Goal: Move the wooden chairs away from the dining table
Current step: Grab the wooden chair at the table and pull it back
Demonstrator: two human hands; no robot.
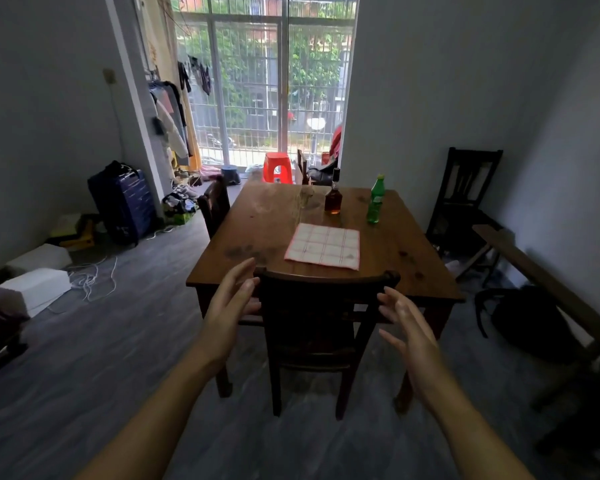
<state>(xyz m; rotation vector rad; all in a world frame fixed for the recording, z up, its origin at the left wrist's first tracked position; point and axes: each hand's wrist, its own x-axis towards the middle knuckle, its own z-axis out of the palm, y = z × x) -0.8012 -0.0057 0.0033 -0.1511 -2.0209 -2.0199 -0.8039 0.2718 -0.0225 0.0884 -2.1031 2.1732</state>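
A dark wooden chair (317, 327) stands tucked against the near edge of the brown dining table (257, 237), its back towards me. My left hand (231, 303) is open just left of the chair's top rail, fingers apart, not gripping it. My right hand (407, 327) is open just right of the rail's other end, holding nothing. A second wooden chair (215, 204) is pushed in at the table's left side. A third one (465, 195) stands apart against the right wall. Another chair back (302, 166) shows beyond the table's far edge.
On the table lie a checked cloth (323, 246), a brown bottle (333, 199) and a green bottle (376, 200). A red stool (276, 167) stands by the window. A dark suitcase (123, 202), white boxes (37, 289) and cords sit at left. A wooden bench (548, 289) and black bag (530, 323) occupy the right.
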